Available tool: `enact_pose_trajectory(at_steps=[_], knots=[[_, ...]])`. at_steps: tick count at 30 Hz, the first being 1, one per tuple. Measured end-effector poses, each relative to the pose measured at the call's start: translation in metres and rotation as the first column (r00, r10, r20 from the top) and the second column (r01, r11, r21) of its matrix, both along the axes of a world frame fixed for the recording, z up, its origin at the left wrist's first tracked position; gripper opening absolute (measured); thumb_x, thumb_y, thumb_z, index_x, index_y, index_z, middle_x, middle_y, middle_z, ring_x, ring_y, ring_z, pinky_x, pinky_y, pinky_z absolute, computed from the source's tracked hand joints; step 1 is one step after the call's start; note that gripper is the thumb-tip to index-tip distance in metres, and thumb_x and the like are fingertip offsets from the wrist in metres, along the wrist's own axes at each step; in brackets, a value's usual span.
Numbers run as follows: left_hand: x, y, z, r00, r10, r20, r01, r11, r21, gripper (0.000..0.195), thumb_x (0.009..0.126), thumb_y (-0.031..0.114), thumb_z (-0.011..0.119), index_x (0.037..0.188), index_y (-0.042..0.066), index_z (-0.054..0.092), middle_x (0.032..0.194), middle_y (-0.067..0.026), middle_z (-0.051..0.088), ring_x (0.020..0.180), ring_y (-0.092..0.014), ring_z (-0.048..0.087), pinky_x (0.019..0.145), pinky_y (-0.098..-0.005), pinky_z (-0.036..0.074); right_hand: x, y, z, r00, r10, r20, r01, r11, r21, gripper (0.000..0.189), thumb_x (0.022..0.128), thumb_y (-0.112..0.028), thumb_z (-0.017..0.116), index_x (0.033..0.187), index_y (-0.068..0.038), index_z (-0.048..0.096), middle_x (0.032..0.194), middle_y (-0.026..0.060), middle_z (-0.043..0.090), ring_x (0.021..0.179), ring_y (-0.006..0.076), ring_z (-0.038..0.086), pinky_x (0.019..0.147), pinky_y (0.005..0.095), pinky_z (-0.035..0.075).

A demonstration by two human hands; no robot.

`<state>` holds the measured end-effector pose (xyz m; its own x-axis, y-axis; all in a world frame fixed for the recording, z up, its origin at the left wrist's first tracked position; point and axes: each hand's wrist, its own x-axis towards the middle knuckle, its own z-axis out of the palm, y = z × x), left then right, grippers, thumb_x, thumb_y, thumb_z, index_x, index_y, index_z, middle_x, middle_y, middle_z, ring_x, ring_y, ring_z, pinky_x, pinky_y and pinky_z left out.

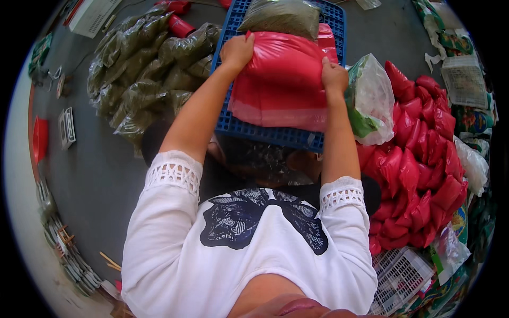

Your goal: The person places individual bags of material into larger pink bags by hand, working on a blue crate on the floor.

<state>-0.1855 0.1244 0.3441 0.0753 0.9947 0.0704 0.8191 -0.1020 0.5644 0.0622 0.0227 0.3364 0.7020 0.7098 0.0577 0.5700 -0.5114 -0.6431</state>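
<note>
Both hands grip a red plastic bag [284, 67] by its upper corners; it bulges in its upper part and its lower end lies flatter. My left hand [237, 51] pinches the left corner, and my right hand [334, 75] holds the right edge. Under the bag is a blue plastic crate [238, 126], its grid surface showing around it. A clear plastic bag of greenish-brown material [281, 16] lies on the crate just beyond the red bag. Another piece of red plastic [327, 41] shows beside the right hand.
Clear bags of greenish-brown material [151, 67] are heaped on the floor at left, near red rolls [181, 26]. A pile of filled red bags [421, 167] is at right, beside a white and green bag [372, 99]. A scale [67, 128] and a red basin [40, 139] stand far left.
</note>
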Motion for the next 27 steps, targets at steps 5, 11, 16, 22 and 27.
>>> enact_pose_trajectory(at_steps=[5,11,16,22,27], knots=[[-0.001,-0.012,0.001,0.998,-0.046,-0.046,0.042,0.995,-0.089,0.048,0.088,0.046,0.049,0.102,0.002,0.062,0.101,-0.0221,0.063,0.092,-0.038,0.060,0.081,-0.0450,0.046,0.001,-0.016,-0.002,0.996,0.049,0.069,-0.025,0.950,-0.312,0.041,0.079,-0.041,0.062,0.115,-0.020,0.061,0.112,0.0174,0.061,0.096,0.0367,0.061,0.080,0.0473,0.049],[0.031,-0.035,0.002,0.914,-0.317,-0.252,0.382,0.882,0.275,0.073,0.089,0.051,0.046,0.141,0.004,0.029,0.151,-0.0175,0.018,0.141,-0.029,0.014,0.112,-0.0492,0.013,-0.043,0.012,0.015,0.845,0.357,0.397,-0.422,0.902,0.088,0.058,0.085,-0.049,0.054,0.133,-0.019,0.044,0.127,0.0188,0.041,0.098,0.0391,0.057,0.085,0.0497,0.046],[0.028,-0.051,-0.020,0.930,-0.367,-0.019,0.367,0.929,0.037,0.075,0.090,0.050,0.046,0.145,0.005,0.022,0.153,-0.0125,0.016,0.141,-0.027,0.013,0.112,-0.0458,0.013,-0.042,0.010,-0.011,0.998,0.058,-0.025,-0.059,0.996,-0.061,0.076,0.083,-0.060,0.050,0.135,-0.006,0.040,0.129,0.0209,0.040,0.117,0.0368,0.046,0.096,0.0472,0.039],[0.017,-0.030,-0.054,0.843,-0.461,0.278,0.406,0.883,0.233,0.059,0.096,0.033,0.041,0.144,0.004,0.025,0.150,-0.0162,0.023,0.140,-0.029,0.018,0.113,-0.0379,0.015,-0.028,0.025,0.003,0.986,0.023,-0.166,-0.067,0.962,-0.266,0.069,0.088,-0.060,0.040,0.092,0.003,0.068,0.102,0.0268,0.063,0.099,0.0412,0.060,0.087,0.0486,0.046],[0.011,-0.041,-0.030,0.890,-0.364,0.276,0.310,0.925,0.221,0.054,0.098,0.031,0.038,0.141,0.000,0.029,0.146,-0.0190,0.029,0.137,-0.031,0.024,0.112,-0.0354,0.018,-0.025,0.002,0.037,0.996,0.085,0.012,-0.086,0.991,0.101,0.054,0.092,-0.044,0.043,0.075,0.001,0.067,0.082,0.0265,0.064,0.081,0.0414,0.063,0.076,0.0488,0.049]])
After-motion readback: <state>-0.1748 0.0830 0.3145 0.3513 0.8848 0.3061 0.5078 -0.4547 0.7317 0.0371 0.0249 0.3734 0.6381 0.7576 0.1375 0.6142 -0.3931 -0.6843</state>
